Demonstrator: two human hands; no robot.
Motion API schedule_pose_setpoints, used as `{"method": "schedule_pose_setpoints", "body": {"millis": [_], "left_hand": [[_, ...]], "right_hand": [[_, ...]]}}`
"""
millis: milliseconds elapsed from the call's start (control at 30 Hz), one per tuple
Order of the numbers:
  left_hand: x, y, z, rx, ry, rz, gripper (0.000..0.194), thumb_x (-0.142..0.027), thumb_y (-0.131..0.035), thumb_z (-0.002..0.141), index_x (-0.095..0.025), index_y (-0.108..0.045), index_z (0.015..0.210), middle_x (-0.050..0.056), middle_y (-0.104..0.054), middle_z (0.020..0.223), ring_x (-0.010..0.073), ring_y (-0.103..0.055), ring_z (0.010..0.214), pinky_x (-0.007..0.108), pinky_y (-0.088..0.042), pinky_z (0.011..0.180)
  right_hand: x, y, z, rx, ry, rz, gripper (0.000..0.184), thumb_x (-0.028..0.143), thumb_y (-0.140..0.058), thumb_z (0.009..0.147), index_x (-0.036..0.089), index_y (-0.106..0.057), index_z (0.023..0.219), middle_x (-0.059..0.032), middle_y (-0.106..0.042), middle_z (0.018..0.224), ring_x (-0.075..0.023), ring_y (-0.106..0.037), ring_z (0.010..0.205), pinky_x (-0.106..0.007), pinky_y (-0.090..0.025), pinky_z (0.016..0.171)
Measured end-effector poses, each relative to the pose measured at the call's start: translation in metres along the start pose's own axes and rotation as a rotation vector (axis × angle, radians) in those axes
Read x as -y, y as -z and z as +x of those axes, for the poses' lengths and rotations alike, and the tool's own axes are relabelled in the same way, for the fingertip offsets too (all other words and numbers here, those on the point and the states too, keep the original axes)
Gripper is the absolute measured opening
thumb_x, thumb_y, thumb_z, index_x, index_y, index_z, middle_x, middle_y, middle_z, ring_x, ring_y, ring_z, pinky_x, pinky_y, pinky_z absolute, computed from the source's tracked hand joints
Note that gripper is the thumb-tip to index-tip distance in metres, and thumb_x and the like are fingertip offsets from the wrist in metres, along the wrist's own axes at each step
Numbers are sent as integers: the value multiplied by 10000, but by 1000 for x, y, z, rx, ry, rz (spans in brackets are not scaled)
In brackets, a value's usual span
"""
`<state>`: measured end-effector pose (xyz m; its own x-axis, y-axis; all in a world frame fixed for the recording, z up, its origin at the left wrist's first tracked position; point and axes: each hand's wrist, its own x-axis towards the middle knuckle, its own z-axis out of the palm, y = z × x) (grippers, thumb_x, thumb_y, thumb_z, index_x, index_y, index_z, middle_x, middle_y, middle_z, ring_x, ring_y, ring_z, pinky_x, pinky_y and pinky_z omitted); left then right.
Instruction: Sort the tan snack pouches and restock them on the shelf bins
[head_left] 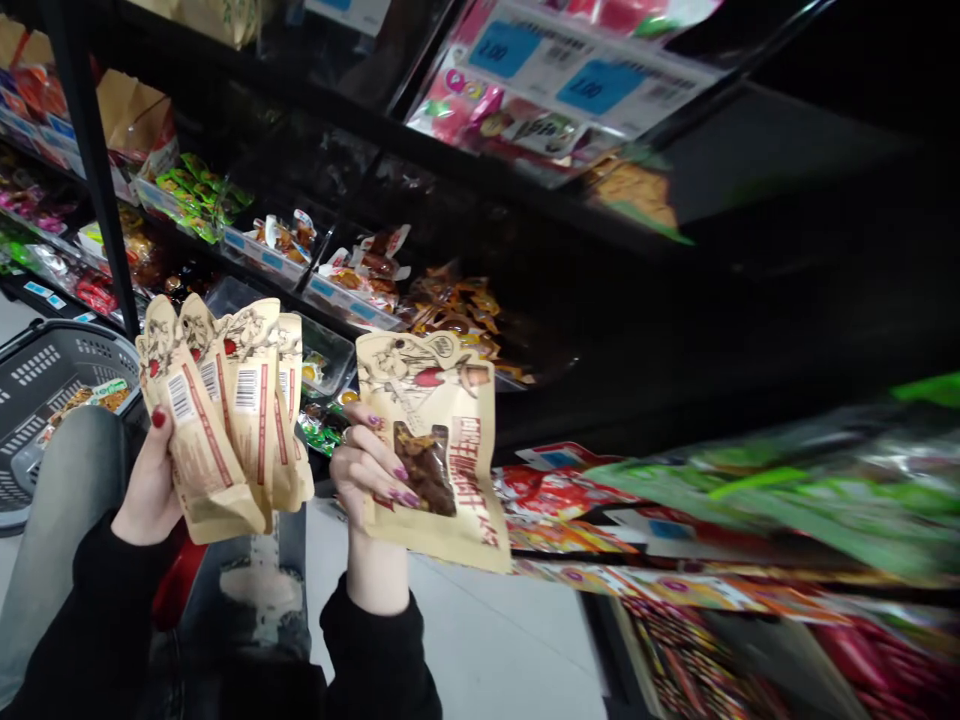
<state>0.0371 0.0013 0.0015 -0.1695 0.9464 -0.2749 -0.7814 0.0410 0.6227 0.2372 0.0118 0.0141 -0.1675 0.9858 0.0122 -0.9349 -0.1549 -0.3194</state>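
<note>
Several beige snack pouches (225, 440) are fanned out in my left hand (154, 490), with printed backs and barcodes toward me. My left thumb presses on the front one; the other fingers are hidden behind the stack. A single beige snack pouch (472, 470) is in my right hand (371, 470), its front facing up with red lettering and a window showing dark brown pieces. The right fingers lie across its left edge. The two hands are apart, in front of the lower shelves.
A grey shopping basket (75, 345) holding a snack packet (90, 400) stands at left beside my knee. Black shelves with bins of wrapped snacks (360, 275) run across the back. Blue price tags (502, 50) hang on an upper shelf; green packages (750, 480) lie at right.
</note>
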Motion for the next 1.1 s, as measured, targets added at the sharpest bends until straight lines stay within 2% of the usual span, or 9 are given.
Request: {"method": "schedule_pose_setpoints", "body": {"millis": [67,167,333,400,467,600,767,967,1100], "left_hand": [[-2,-2,-2,-26,10,-23,413,-602,-765,608,-237,-719,797,3,-757,923,281,-532,1249,361,-435,1063],[-4,-6,-3,-43,15,-40,384,-593,-787,579,-248,-709,728,-24,-753,824,257,-554,1228,339,-421,1074],[-6,-6,-2,-51,-4,8,425,-616,-786,556,-231,-698,711,0,-755,859,283,-549,1230,368,-448,1050],[-6,-4,-2,-44,7,40,464,-621,-801,519,-223,-706,738,20,-756,904,314,-547,1226,392,-475,1023],[-5,-2,-1,-32,29,58,494,-622,-806,506,-219,-714,775,37,-754,933,338,-547,1222,414,-498,996],[-2,1,-1,-38,62,55,491,-632,-792,525,-218,-713,776,54,-753,942,354,-543,1221,433,-511,976],[-2,1,0,-29,40,84,573,-667,-746,569,-223,-719,929,59,-746,992,352,-537,1228,440,-503,985],[-3,-2,-1,52,15,84,628,-618,-753,609,-217,-680,1087,72,-709,1132,345,-526,1242,429,-487,1001],[-2,-2,-1,71,11,64,603,-559,-745,667,-228,-647,1161,73,-677,1212,317,-528,1246,412,-479,1006]], "right_hand": [[-2,5,2,7,7,31,243,125,-360,969,188,-544,824,150,-374,445,35,-187,217,-43,-226,294],[-4,5,7,-188,196,-394,220,219,-426,951,194,-563,781,150,-321,447,13,-85,245,-110,-206,287],[6,-3,7,-545,643,-1090,224,388,-650,788,196,-557,719,70,-489,586,-67,-391,456,-202,-319,453],[12,-6,3,-683,766,-1364,271,441,-632,783,188,-552,729,55,-504,617,-84,-407,519,-217,-313,499],[16,-8,0,-742,802,-1553,325,504,-580,793,186,-543,735,49,-500,608,-96,-396,525,-233,-305,511],[19,-4,1,-628,709,-1383,388,573,-584,760,191,-524,745,24,-567,673,-119,-473,599,-243,-360,573],[18,3,4,-588,659,-1220,381,553,-646,713,192,-529,745,23,-593,715,-128,-500,656,-260,-389,645],[19,-4,2,-606,611,-1272,361,543,-623,710,201,-507,725,30,-567,703,-129,-491,655,-267,-388,637],[24,-8,8,-711,533,-1265,372,543,-623,685,208,-462,683,46,-520,655,-119,-468,614,-268,-385,605]]}}
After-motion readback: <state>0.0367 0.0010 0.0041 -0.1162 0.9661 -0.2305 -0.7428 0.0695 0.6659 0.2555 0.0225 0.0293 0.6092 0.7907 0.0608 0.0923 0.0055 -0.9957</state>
